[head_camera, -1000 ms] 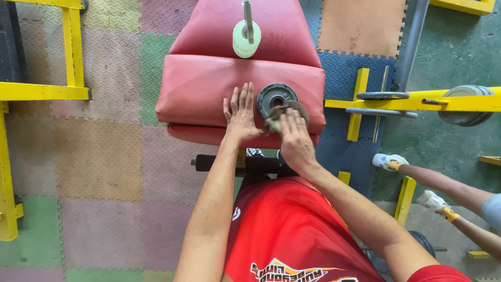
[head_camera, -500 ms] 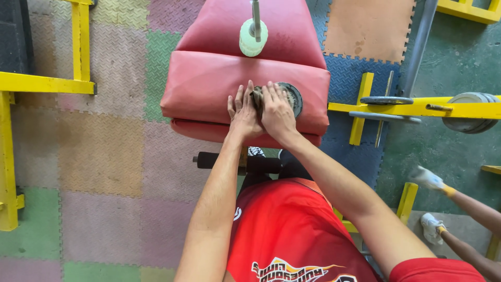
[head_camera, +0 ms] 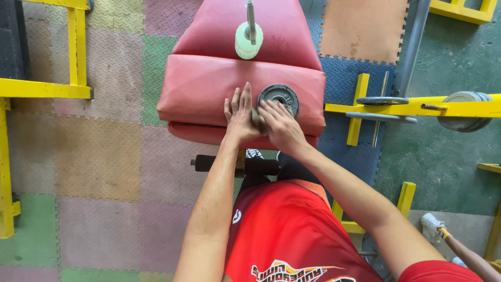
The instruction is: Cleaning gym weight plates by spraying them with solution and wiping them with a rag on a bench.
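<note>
A small round grey weight plate [head_camera: 280,96] lies flat on a red padded bench [head_camera: 209,89]. My left hand [head_camera: 240,115] rests flat on the pad just left of the plate, fingers spread. My right hand [head_camera: 276,124] presses a crumpled brownish cloth [head_camera: 257,116] against the plate's near left edge, fingers curled over the cloth. A metal rod with a pale green roll [head_camera: 247,39] stands on the bench beyond the plate.
Yellow steel frames [head_camera: 42,90] stand at the left and right. A bar with weight plates [head_camera: 462,109] rests on the right frame. Another person's gloved hand [head_camera: 433,224] shows at the lower right. Coloured foam mats [head_camera: 99,156] cover the floor.
My right hand with the cloth slid from the plate's near right edge up over the plate, then back down to its near left edge. My left hand stayed flat.
</note>
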